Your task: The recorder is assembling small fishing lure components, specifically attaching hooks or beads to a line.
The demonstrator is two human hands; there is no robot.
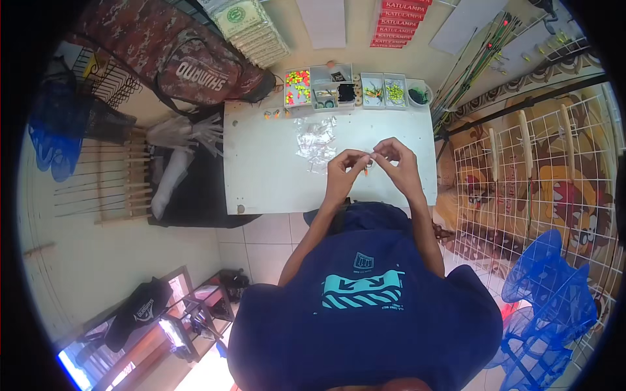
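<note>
Above the white table [267, 163], my left hand [343, 171] and my right hand [399, 164] meet with thumbs and forefingers pinched together. Between them is a small dark piece with an orange part [366, 173] hanging below the fingertips; its exact kind is too small to tell. Both hands are closed on it. Just left of my left hand lies a loose pile of small clear plastic bags [315, 140]. A few small orange-yellow pieces [276, 114] sit near the table's far left edge.
Along the table's back stand a tray of bright floats [298, 87], a sectioned white box [332, 104], a box of green-yellow pieces [395, 92] and a round tub [418, 96]. Fishing rods [466, 75] lean at the right, near a white wire rack [521, 189]. A camouflage bag [189, 68] is at left.
</note>
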